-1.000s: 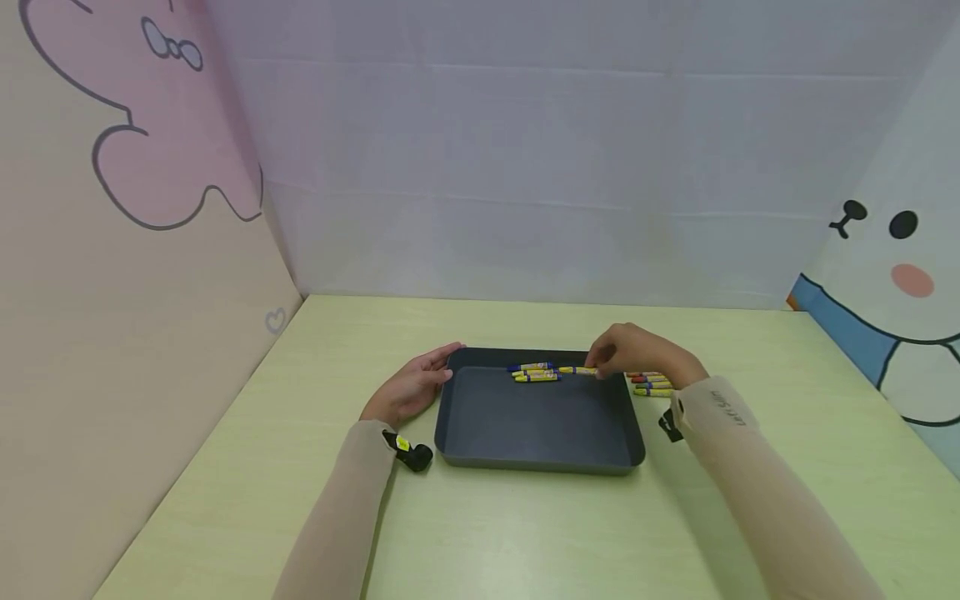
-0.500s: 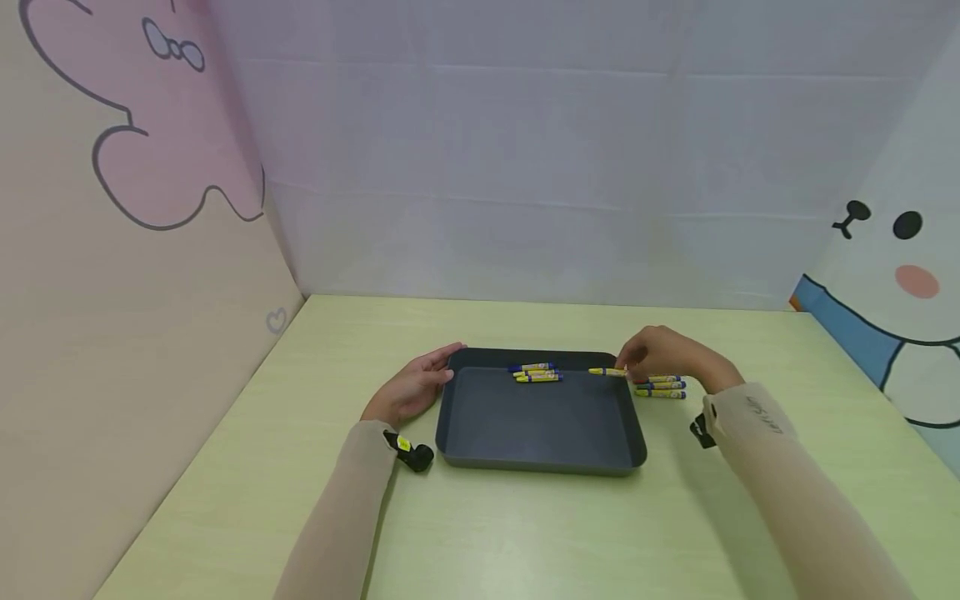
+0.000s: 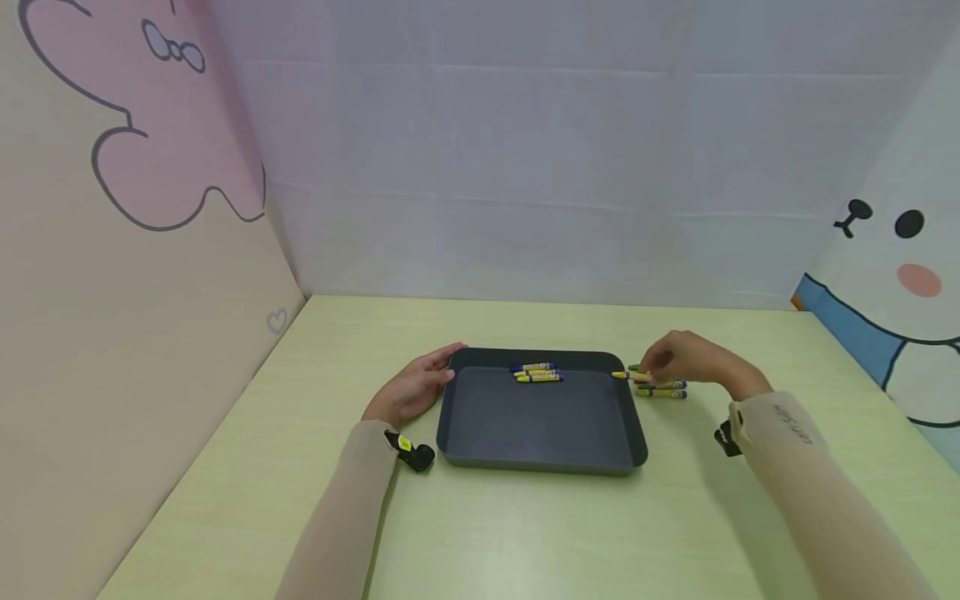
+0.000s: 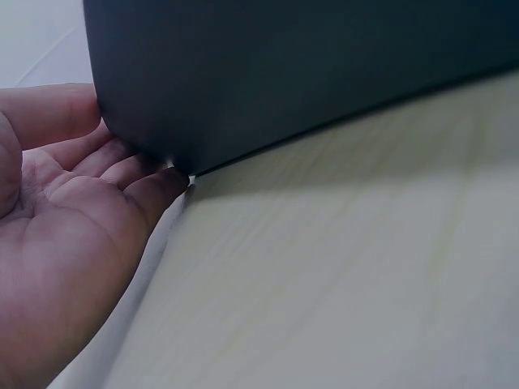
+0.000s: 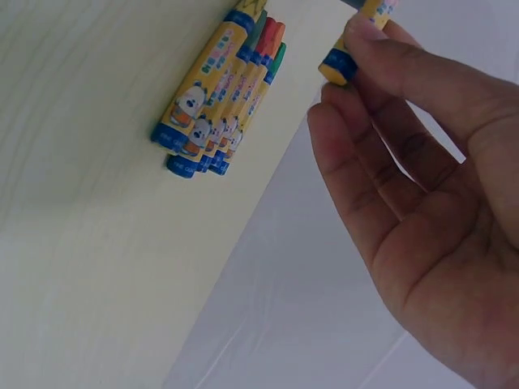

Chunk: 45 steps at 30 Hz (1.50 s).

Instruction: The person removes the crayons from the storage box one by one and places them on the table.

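Between thumb and fingers, my right hand [image 3: 682,358] pinches a crayon [image 3: 626,376] with a yellow tip, above the right rim of the dark grey tray [image 3: 540,429]. In the right wrist view the blue-banded end of this crayon [image 5: 339,63] shows below the thumb. Under and beside that hand, several wrapped crayons [image 3: 663,393] lie on the table; green, red and orange tips show in the right wrist view. A dark blue crayon and two yellow crayons [image 3: 538,377] lie in the tray. My left hand [image 3: 408,387] holds the tray's far left corner, thumb against its side wall.
The pale wood-look table [image 3: 525,533] meets a white sheet wall [image 3: 480,183] at the back. Printed side panels [image 3: 150,350] stand at left and right. Each wrist carries a small black camera [image 3: 415,454].
My right hand has moved right with the crayon in it, from over the tray to above the crayons beside it. My left hand and the tray stay put.
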{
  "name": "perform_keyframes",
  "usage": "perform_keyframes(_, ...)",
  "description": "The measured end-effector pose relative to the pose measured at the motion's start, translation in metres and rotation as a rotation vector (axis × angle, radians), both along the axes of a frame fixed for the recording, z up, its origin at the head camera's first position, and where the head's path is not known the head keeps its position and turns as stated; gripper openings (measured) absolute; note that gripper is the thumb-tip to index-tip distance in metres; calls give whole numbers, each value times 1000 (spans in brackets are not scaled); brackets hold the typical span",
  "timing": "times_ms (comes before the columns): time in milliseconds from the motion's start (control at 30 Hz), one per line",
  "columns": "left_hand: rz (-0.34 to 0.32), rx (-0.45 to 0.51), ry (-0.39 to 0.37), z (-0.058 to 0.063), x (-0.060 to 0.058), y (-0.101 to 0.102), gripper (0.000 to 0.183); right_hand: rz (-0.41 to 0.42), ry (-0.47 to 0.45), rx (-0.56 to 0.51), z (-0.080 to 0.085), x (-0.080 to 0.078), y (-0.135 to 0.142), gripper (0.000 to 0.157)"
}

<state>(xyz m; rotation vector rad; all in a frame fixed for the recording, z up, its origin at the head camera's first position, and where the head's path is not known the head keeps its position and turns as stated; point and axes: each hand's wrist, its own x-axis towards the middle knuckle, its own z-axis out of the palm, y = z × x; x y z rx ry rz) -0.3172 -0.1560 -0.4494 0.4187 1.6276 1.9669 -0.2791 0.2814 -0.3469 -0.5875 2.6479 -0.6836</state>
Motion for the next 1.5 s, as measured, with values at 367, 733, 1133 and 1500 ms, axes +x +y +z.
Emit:
perform_keyframes(367, -5, 10, 0, 1, 2, 1, 61, -35, -13, 19, -3, 4, 17, 21)
perform_keyframes(733, -4, 28, -5, 3, 3, 1, 61, -45, -48, 1, -13, 7, 23, 19)
perform_keyframes(1133, 19, 21, -13, 0, 1, 1, 60, -42, -39, 10, -20, 8, 26, 18)
perform_keyframes(1500, 16, 18, -18, 1, 1, 1, 61, -33, -36, 32, -25, 8, 28, 14)
